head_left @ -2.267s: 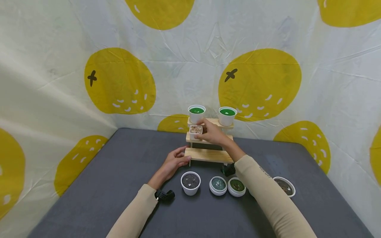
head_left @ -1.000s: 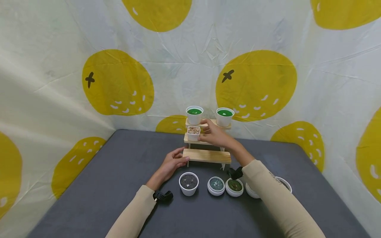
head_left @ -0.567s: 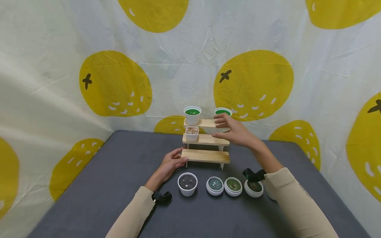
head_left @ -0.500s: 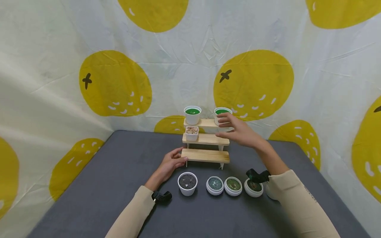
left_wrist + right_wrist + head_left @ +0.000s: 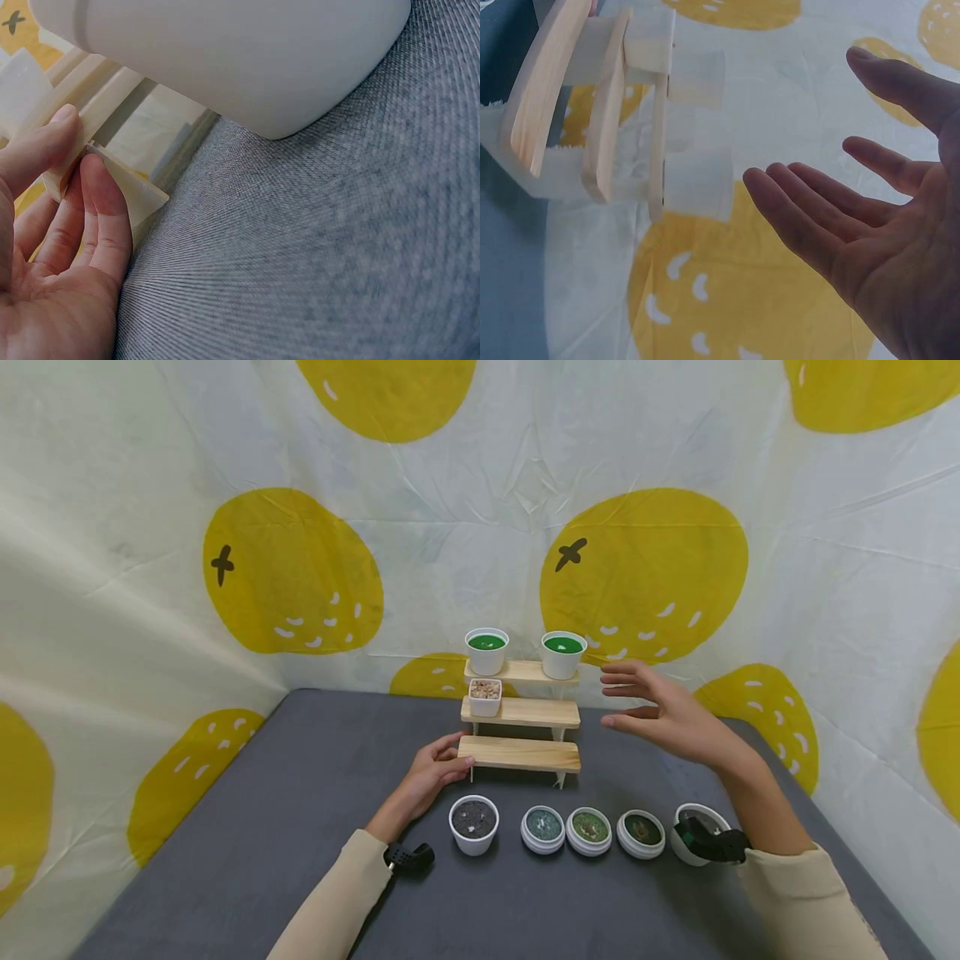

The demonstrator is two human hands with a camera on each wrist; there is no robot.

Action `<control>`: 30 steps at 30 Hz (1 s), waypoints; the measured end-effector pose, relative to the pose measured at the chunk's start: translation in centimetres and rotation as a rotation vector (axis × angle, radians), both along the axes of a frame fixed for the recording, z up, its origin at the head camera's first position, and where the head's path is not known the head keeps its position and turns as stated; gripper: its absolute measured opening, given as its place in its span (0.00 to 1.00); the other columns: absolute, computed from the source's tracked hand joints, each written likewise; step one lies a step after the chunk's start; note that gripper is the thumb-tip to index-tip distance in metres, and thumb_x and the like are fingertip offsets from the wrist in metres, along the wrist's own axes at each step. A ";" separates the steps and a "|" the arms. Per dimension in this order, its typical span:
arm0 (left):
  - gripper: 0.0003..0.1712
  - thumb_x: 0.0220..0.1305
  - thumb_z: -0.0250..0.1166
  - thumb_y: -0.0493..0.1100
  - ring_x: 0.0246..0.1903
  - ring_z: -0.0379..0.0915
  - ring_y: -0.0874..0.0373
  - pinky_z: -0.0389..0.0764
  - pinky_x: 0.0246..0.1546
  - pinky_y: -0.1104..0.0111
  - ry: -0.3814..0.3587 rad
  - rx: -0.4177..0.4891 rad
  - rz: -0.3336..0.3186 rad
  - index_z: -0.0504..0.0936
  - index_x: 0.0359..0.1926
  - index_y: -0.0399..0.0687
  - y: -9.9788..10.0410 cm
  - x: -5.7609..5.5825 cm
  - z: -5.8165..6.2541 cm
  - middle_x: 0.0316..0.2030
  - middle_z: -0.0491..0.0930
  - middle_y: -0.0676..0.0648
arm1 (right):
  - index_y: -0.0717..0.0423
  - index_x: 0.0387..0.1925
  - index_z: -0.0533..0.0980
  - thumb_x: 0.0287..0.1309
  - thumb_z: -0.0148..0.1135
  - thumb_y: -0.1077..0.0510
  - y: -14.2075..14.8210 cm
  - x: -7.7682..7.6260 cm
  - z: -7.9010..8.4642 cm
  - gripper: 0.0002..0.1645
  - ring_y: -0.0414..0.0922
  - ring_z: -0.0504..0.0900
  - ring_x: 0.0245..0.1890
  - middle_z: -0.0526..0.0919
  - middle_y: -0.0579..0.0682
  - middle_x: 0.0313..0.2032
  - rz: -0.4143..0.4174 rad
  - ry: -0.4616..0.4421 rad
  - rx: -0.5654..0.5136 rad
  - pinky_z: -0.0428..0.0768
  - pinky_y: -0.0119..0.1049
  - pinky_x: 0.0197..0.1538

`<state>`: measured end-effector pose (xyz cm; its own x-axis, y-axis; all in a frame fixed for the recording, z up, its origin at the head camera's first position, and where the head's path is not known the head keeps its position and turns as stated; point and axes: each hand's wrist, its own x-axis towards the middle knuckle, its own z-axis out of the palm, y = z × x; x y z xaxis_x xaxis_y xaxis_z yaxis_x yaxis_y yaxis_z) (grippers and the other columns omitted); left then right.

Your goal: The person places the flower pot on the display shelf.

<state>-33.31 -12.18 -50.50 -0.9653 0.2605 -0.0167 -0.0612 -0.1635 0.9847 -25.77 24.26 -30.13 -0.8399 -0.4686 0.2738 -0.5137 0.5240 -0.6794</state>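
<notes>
Head view: left hand pinches the tiered stand, best held steady, while the right hand, fingers apart and empty, should clear the nearby green-filled cup.

Cannot see the far-right cup whole behind the wrist camera. Cannot see the wooden stand whole past right wrist view's top edge, nor the white cup past left wrist view's.
</notes>
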 end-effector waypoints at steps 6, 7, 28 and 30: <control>0.40 0.67 0.69 0.35 0.39 0.81 0.62 0.84 0.43 0.72 0.002 -0.008 -0.002 0.66 0.77 0.46 0.0 -0.2 0.0 0.41 0.81 0.49 | 0.53 0.74 0.63 0.68 0.67 0.60 2.4 0.9 -1.6 0.37 0.41 0.79 0.64 0.74 0.58 0.68 0.008 0.028 -0.022 0.82 0.28 0.56; 0.40 0.67 0.69 0.35 0.39 0.81 0.61 0.84 0.42 0.72 0.001 -0.006 0.001 0.66 0.76 0.46 0.0 -0.1 0.1 0.41 0.81 0.49 | 0.53 0.73 0.64 0.68 0.67 0.60 2.8 1.0 -2.0 0.37 0.36 0.79 0.62 0.75 0.59 0.67 0.012 0.020 -0.023 0.81 0.25 0.54; 0.39 0.66 0.69 0.33 0.38 0.81 0.61 0.84 0.42 0.72 -0.001 -0.002 0.013 0.66 0.76 0.45 -0.2 -0.1 0.1 0.41 0.81 0.48 | 0.60 0.69 0.68 0.65 0.68 0.64 11.7 0.8 -8.2 0.33 0.25 0.79 0.56 0.79 0.26 0.58 0.126 -0.235 0.048 0.83 0.29 0.51; 0.40 0.66 0.69 0.34 0.38 0.81 0.61 0.84 0.42 0.72 0.001 -0.006 0.010 0.66 0.77 0.44 -0.2 -0.1 0.0 0.41 0.81 0.48 | 0.63 0.69 0.67 0.65 0.67 0.66 12.1 0.5 -8.7 0.33 0.22 0.76 0.58 0.76 0.22 0.59 0.177 -0.269 0.051 0.83 0.29 0.52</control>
<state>-33.39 -12.35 -50.54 -0.9680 0.2503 -0.0170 -0.0583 -0.1587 0.9856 -25.23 36.36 -38.84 -0.7831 -0.6214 0.0249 -0.4053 0.4796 -0.7783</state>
